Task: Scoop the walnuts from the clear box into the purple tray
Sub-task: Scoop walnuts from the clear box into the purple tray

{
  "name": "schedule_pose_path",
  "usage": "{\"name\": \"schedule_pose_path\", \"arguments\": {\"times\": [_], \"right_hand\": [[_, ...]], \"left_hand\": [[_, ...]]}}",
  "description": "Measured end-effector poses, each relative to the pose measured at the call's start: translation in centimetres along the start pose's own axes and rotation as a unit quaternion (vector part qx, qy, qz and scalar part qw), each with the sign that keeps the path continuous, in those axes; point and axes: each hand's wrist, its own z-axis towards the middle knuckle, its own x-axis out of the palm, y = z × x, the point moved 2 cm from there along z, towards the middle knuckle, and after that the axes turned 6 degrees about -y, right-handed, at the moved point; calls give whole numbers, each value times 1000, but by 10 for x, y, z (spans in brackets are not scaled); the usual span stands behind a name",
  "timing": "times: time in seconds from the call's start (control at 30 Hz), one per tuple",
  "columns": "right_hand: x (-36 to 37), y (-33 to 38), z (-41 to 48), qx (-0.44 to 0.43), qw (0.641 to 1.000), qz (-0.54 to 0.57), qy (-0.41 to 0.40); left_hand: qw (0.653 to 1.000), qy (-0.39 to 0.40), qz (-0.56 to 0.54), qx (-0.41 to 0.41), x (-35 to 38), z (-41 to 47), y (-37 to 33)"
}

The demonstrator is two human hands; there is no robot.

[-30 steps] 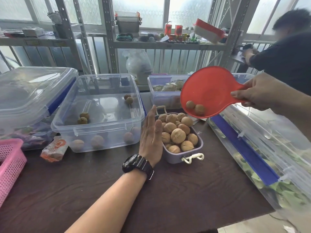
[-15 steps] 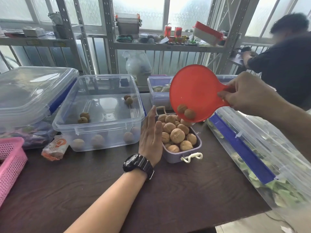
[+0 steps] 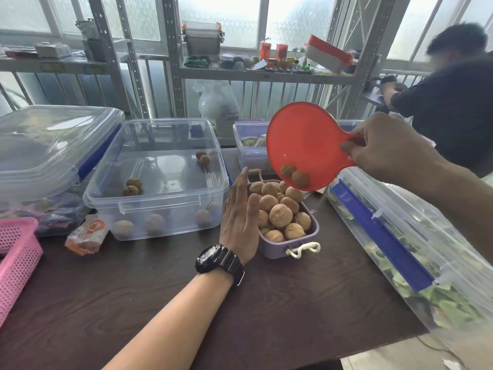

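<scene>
My right hand (image 3: pixel 384 145) grips the handle of a red scoop (image 3: pixel 304 140), tipped steeply over the purple tray (image 3: pixel 274 248). Two walnuts (image 3: pixel 294 174) sit at the scoop's lower rim, just above the tray. The tray is heaped with several walnuts (image 3: pixel 278 214). My left hand (image 3: pixel 240 220) stands flat and upright against the tray's left side, fingers together, holding nothing. The clear box (image 3: pixel 160 206) to the left holds several walnuts scattered on its floor.
A large lidded clear bin (image 3: pixel 48 145) and a pink basket (image 3: pixel 16 252) stand at the left, with a snack packet (image 3: pixel 88 233) beside the box. A long clear bin with a blue strip (image 3: pixel 386 236) lies at the right. Another person (image 3: pixel 448 97) stands at the back right.
My right hand has swung the scoop left over the tray and tilted it more steeply; the two walnuts slid to its lower rim. My left hand has stayed by the tray.
</scene>
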Motion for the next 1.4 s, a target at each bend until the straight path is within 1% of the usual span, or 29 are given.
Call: {"name": "schedule_pose_path", "arguments": {"times": [0.37, 0.53, 0.77, 1.17, 1.4], "right_hand": [[-3, 5, -5, 0, 1000, -12, 9], [-5, 9, -8, -13, 999, -32, -12], [-5, 11, -6, -24, 998, -58, -19], [-6, 10, -9, -28, 996, -78, -31], [-16, 10, -4, -13, 993, -100, -61]], "left_hand": [[1000, 3, 3, 1, 0, 0, 2], [1000, -10, 4, 10, 1, 1, 4], [1000, -17, -5, 13, 1, 1, 5], [1000, 9, 0, 1, 2, 1, 5], [999, -20, -43, -9, 1, 1, 6]]}}
